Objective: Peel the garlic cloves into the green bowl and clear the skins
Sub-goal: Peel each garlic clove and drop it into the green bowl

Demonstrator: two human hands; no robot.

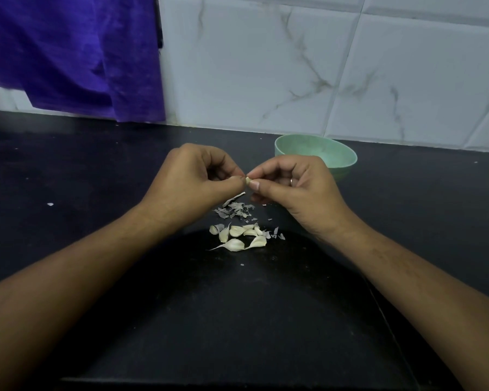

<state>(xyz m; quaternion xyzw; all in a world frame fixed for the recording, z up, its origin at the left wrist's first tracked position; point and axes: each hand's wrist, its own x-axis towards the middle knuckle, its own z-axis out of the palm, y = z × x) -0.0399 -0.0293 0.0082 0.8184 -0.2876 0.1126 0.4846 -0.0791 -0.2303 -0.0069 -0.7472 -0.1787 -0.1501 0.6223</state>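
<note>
Pinching one garlic clove (248,181) from both ends. The left hand (192,179), fingers curled, grips it from the left. The right hand (294,187) nips the other end between thumb and forefinger. Both hover over mid-surface (96,179).

A strip of skin (233,199) hangs loose beneath the clove. Directly below lies a scatter of shed skins (235,211). Nearer the front edge sits a small heap of cloves (237,237), apparently unpeeled, tails on. The green bowl (346,162) stands behind the right hand, toward the back edge; contents not visible.

Judgement: steady the clove with the left and draw the strip off lengthwise with the right. Work above the scatter so waste lands together.
</note>
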